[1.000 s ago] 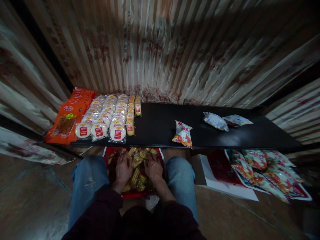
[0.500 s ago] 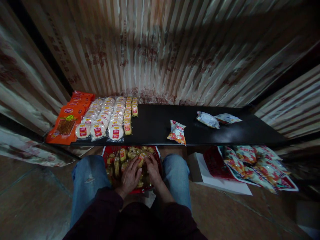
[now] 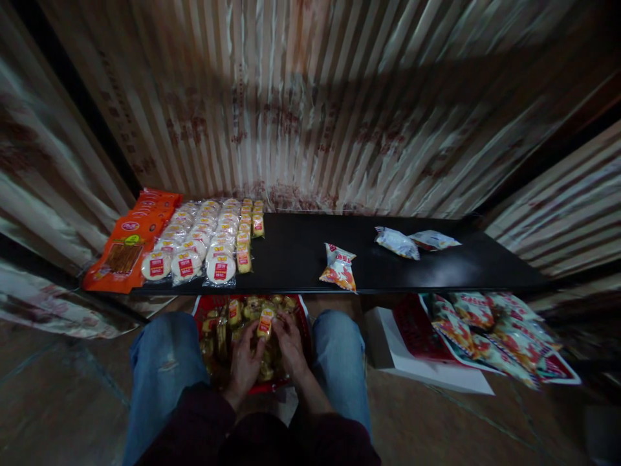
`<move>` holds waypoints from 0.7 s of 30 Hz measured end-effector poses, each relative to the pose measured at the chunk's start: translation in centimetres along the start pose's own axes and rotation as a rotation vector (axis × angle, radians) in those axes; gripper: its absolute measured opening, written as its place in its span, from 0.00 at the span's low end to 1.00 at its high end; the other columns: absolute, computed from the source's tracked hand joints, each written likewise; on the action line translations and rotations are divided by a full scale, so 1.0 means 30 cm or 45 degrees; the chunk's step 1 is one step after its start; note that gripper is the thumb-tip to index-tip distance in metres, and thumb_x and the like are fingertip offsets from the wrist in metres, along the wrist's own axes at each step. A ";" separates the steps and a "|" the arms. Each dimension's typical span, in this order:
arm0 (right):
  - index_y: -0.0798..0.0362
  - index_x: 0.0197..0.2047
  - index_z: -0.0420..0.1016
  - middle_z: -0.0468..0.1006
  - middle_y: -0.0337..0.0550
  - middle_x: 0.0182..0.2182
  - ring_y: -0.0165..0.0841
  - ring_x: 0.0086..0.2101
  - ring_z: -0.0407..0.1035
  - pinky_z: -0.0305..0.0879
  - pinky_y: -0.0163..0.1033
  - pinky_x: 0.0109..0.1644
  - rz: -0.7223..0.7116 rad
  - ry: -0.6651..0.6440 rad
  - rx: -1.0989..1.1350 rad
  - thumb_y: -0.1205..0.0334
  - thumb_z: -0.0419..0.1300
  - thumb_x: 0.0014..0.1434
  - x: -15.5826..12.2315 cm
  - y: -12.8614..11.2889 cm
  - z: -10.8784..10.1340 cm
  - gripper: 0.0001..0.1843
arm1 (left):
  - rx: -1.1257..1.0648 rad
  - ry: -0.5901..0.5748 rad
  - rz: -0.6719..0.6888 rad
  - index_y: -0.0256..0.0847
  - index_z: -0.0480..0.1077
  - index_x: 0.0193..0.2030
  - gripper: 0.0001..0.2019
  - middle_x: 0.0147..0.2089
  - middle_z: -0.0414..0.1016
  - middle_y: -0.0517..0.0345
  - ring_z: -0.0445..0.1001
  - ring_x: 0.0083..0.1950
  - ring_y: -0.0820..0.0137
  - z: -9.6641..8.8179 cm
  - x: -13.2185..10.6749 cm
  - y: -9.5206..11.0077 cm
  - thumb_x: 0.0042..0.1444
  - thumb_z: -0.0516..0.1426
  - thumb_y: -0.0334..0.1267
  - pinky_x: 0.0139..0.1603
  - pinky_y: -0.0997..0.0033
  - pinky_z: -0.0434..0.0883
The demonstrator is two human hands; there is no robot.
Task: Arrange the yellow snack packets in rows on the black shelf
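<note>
1. Position: the person is seated in the lower centre of the frame. The knees, in blue jeans [image 3: 165, 362], stand on either side of a red basket [image 3: 200, 305].
2. Left hand [image 3: 244, 364]: it is over the basket, with the fingers closed on the lower left edge of a small yellow packet [image 3: 264, 322].
3. Right hand [image 3: 291, 343]: it is just beside the left hand, with the fingers curled against the right edge of the same packet. Both hands grasp the packet together.
4. Small yellow packet: it is held upright above the basket contents, at the centre of the frame's lower half, just below the front edge of the black shelf [image 3: 301, 249].
5. Basket contents: loose yellow packets [image 3: 235, 312] of the same kind lie in a heap. The dim light hides further detail.
6. Shelf, left end: orange packets [image 3: 123, 249] lie at the far left. Rows of round cracker packs [image 3: 194, 249] lie beside them, followed by a column of yellow packets [image 3: 245, 241].
7. Shelf, centre: one red and white snack bag [image 3: 338, 266] lies at the front edge, well apart from the rows.
8. Shelf, right of centre: two pale packets [image 3: 398, 243] lie touching each other.
9. Lower right of the frame: a white box [image 3: 427, 374] on the floor holds a pile of red snack bags [image 3: 490, 327].
10. Background: a striped curtain [image 3: 310, 97] fills the upper frame.
</note>
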State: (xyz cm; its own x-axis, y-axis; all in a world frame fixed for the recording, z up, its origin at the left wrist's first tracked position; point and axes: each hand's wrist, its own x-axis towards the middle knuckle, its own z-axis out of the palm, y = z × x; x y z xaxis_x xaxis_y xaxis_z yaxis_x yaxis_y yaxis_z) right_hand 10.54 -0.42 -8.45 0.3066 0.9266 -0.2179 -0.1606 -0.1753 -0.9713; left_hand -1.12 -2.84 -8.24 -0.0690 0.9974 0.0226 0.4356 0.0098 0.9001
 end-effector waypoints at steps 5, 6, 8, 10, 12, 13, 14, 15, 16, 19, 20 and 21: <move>0.51 0.42 0.73 0.79 0.41 0.34 0.36 0.36 0.73 0.69 0.41 0.43 0.115 -0.030 0.081 0.52 0.64 0.46 -0.014 -0.012 0.003 0.20 | 0.012 0.010 0.032 0.41 0.67 0.51 0.17 0.51 0.73 0.48 0.72 0.52 0.62 0.000 0.011 -0.018 0.54 0.51 0.40 0.51 0.57 0.70; 0.52 0.43 0.73 0.80 0.42 0.34 0.36 0.36 0.73 0.68 0.41 0.44 0.115 -0.041 0.084 0.52 0.64 0.46 -0.017 -0.015 0.003 0.21 | 0.009 0.005 0.037 0.42 0.67 0.51 0.17 0.51 0.73 0.48 0.72 0.51 0.63 0.001 0.012 -0.018 0.54 0.51 0.40 0.51 0.58 0.71; 0.52 0.45 0.73 0.80 0.42 0.35 0.36 0.37 0.74 0.68 0.41 0.44 0.127 -0.065 0.081 0.52 0.63 0.47 -0.021 -0.020 0.000 0.22 | -0.001 -0.003 0.029 0.43 0.67 0.50 0.17 0.50 0.73 0.50 0.72 0.50 0.63 0.005 0.012 -0.013 0.54 0.51 0.40 0.50 0.59 0.71; 0.52 0.47 0.73 0.80 0.42 0.35 0.37 0.37 0.74 0.69 0.41 0.44 0.156 -0.078 0.087 0.52 0.63 0.47 -0.026 -0.024 -0.005 0.24 | -0.017 -0.014 0.017 0.44 0.66 0.50 0.16 0.49 0.74 0.51 0.73 0.49 0.64 0.011 0.008 -0.004 0.54 0.52 0.41 0.49 0.60 0.71; 0.52 0.49 0.72 0.80 0.43 0.36 0.37 0.38 0.74 0.68 0.42 0.46 0.172 -0.088 0.110 0.52 0.63 0.47 -0.032 -0.029 -0.011 0.26 | -0.034 -0.037 0.029 0.43 0.66 0.50 0.16 0.49 0.73 0.51 0.73 0.49 0.64 0.016 0.005 0.009 0.54 0.52 0.41 0.50 0.60 0.71; 0.52 0.51 0.72 0.80 0.43 0.37 0.37 0.39 0.74 0.68 0.43 0.47 0.169 -0.094 0.122 0.53 0.64 0.46 -0.035 -0.031 -0.014 0.27 | -0.041 -0.050 0.042 0.43 0.66 0.50 0.16 0.50 0.73 0.50 0.73 0.50 0.64 0.016 0.003 0.016 0.54 0.51 0.41 0.50 0.60 0.71; 0.52 0.51 0.72 0.80 0.43 0.38 0.37 0.40 0.74 0.68 0.43 0.48 0.161 -0.099 0.132 0.53 0.64 0.46 -0.039 -0.034 -0.016 0.28 | -0.045 -0.062 0.055 0.42 0.66 0.50 0.16 0.50 0.73 0.50 0.72 0.50 0.65 0.014 0.002 0.023 0.54 0.51 0.40 0.51 0.60 0.71; 0.52 0.52 0.71 0.80 0.44 0.40 0.38 0.41 0.73 0.67 0.43 0.50 0.155 -0.104 0.141 0.53 0.64 0.46 -0.041 -0.036 -0.017 0.29 | -0.046 -0.075 0.066 0.41 0.66 0.50 0.16 0.51 0.72 0.49 0.72 0.50 0.65 0.012 0.002 0.029 0.54 0.51 0.40 0.51 0.61 0.71; 0.52 0.52 0.71 0.80 0.44 0.41 0.38 0.42 0.73 0.66 0.44 0.50 0.152 -0.106 0.146 0.53 0.64 0.45 -0.044 -0.037 -0.018 0.30 | -0.044 -0.086 0.070 0.41 0.66 0.50 0.16 0.51 0.72 0.49 0.72 0.51 0.65 0.009 0.003 0.035 0.54 0.51 0.39 0.51 0.61 0.71; 0.51 0.53 0.71 0.79 0.45 0.42 0.38 0.43 0.73 0.66 0.44 0.51 0.153 -0.103 0.153 0.53 0.65 0.45 -0.049 -0.036 -0.016 0.31 | -0.015 -0.108 0.037 0.40 0.65 0.51 0.17 0.50 0.73 0.49 0.73 0.49 0.65 -0.001 0.006 0.048 0.54 0.51 0.37 0.51 0.61 0.70; 0.51 0.53 0.71 0.79 0.44 0.43 0.38 0.43 0.73 0.67 0.44 0.51 0.152 -0.102 0.157 0.53 0.65 0.45 -0.050 -0.034 -0.014 0.31 | 0.000 -0.106 0.020 0.40 0.65 0.51 0.17 0.50 0.73 0.49 0.73 0.49 0.65 -0.003 0.007 0.051 0.54 0.51 0.37 0.51 0.61 0.70; 0.50 0.53 0.71 0.79 0.44 0.43 0.38 0.44 0.73 0.67 0.44 0.50 0.151 -0.102 0.161 0.53 0.64 0.45 -0.050 -0.032 -0.012 0.31 | 0.015 -0.097 0.006 0.41 0.65 0.51 0.17 0.49 0.73 0.50 0.73 0.48 0.65 -0.003 0.009 0.052 0.54 0.51 0.37 0.51 0.61 0.70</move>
State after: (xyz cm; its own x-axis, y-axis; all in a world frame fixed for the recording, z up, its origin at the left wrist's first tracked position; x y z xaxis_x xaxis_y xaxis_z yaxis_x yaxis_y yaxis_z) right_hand 10.57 -1.77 -7.23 0.2034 0.9265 -0.3167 -0.3094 -0.2461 -0.9185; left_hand -0.54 -2.55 -6.79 0.0011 1.0000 -0.0068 0.4463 0.0056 0.8949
